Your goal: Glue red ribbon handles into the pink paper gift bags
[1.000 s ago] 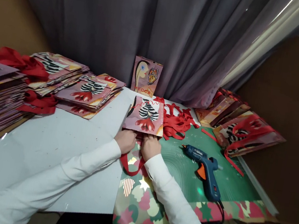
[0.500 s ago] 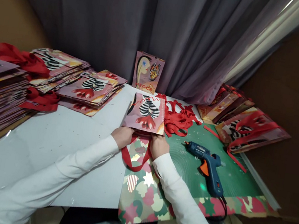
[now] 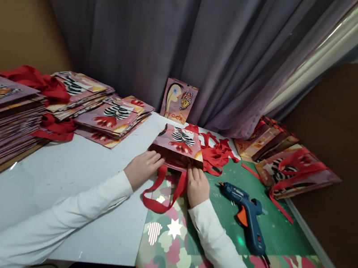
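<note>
A pink printed paper gift bag with zebra-striped and red flower artwork lies on the table in front of me, its mouth toward me and parted. My left hand is closed on the left corner of the mouth, fingertips partly inside. At the right corner, my right hand has its fingers curled on the edge, some hidden by the bag. A red ribbon handle loops out of the mouth between my hands, over patterned camouflage-like paper.
A blue glue gun lies on a green mat to the right. Red ribbons are heaped behind it. Stacks of flat bags fill the left side. One bag stands against the curtain; finished-looking bags lean at right.
The bag's mouth has parted wider, its upper panel lifting so the inside shows. My hands have shifted slightly at its corners. The whole view has tilted a little.
</note>
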`<state>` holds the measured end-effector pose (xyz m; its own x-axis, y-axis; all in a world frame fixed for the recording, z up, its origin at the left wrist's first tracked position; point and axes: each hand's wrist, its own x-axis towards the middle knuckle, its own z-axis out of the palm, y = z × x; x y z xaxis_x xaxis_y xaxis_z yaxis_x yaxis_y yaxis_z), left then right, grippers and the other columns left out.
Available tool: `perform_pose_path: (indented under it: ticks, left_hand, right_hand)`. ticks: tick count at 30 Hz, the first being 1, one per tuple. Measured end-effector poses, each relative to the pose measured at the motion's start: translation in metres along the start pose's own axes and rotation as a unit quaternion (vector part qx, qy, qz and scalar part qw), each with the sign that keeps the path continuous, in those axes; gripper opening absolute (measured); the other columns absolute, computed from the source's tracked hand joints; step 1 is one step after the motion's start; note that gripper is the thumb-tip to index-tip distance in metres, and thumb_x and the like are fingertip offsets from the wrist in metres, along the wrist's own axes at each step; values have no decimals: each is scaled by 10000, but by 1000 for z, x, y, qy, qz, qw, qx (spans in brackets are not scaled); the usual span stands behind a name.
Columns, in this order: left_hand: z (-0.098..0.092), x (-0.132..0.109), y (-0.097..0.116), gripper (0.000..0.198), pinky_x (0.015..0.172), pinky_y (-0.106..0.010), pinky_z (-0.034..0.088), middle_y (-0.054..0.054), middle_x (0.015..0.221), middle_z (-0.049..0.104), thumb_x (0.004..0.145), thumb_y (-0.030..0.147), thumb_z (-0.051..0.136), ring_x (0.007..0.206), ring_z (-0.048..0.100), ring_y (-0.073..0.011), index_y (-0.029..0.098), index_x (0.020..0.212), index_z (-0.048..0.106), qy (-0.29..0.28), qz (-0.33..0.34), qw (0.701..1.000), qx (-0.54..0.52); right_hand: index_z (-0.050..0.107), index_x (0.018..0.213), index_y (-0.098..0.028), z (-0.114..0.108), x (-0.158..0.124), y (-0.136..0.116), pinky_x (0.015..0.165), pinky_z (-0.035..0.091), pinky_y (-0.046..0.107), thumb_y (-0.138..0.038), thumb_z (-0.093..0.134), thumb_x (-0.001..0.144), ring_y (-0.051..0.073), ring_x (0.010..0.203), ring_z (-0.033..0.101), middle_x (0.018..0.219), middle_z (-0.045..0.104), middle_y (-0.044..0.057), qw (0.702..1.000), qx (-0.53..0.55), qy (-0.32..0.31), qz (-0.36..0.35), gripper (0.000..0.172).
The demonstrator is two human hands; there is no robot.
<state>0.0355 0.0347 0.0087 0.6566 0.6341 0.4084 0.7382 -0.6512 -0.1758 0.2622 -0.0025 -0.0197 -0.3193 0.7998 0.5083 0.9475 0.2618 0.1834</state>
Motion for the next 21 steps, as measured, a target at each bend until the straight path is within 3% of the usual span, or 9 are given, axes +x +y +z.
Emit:
perform_pose_path:
  ticks: [4, 7, 9, 12, 15, 18, 21]
  left_hand:
    - [-7, 0, -17, 271, 700, -328, 455, -63, 815, 681, 957, 78, 409, 770, 582, -200, 143, 996, 670, 90, 109, 990, 18]
    - [-18, 0, -27, 284, 644, -305, 413, -39, 743, 658, 974, 74, 384, 702, 545, -170, 145, 891, 646, 203, 181, 961, 40]
    - [-29, 1, -29, 274, 630, -303, 396, -33, 718, 637, 973, 69, 388, 682, 525, -168, 136, 864, 630, 260, 200, 943, 59]
    - [-46, 3, -23, 227, 626, -317, 387, -35, 716, 618, 959, 82, 426, 684, 519, -183, 134, 878, 631, 227, 179, 954, 75]
    - [-52, 5, -14, 152, 642, -336, 394, -53, 764, 632, 932, 110, 494, 726, 544, -200, 129, 944, 644, 181, 160, 967, 79]
    - [-47, 4, -9, 150, 640, -334, 403, -61, 783, 649, 921, 96, 499, 745, 566, -193, 140, 923, 642, 183, 153, 968, 82]
    - [-40, 1, -9, 208, 630, -327, 417, -53, 785, 668, 936, 64, 442, 707, 571, -173, 141, 915, 634, 221, 167, 957, 91]
  right_hand:
    - [689, 1010, -114, -4, 3, 9, 700, 440, 303, -89, 427, 972, 187, 779, 524, 828, 644, 91, 987, -22, 151, -56, 266]
    - [689, 940, -113, -19, 7, 9, 683, 396, 302, -81, 420, 971, 173, 727, 492, 749, 622, 69, 972, -20, 223, -75, 273]
    - [691, 927, -102, -31, 10, 7, 680, 389, 304, -78, 429, 962, 177, 716, 485, 719, 615, 64, 968, -16, 235, -89, 265]
    - [701, 966, -89, -44, 13, 5, 720, 419, 303, -86, 424, 953, 190, 753, 512, 778, 653, 83, 973, -11, 205, -102, 278]
    - [696, 1082, -89, -48, 12, -1, 833, 454, 330, -109, 414, 955, 223, 915, 563, 966, 696, 119, 979, 3, 179, -92, 310]
    - [706, 1055, -103, -46, 12, -9, 943, 451, 366, -126, 422, 970, 239, 1024, 571, 1024, 706, 125, 975, 18, 201, -98, 297]
    - [709, 974, -87, -46, 10, -14, 907, 471, 354, -113, 435, 972, 215, 911, 592, 897, 711, 118, 967, 35, 228, -108, 275]
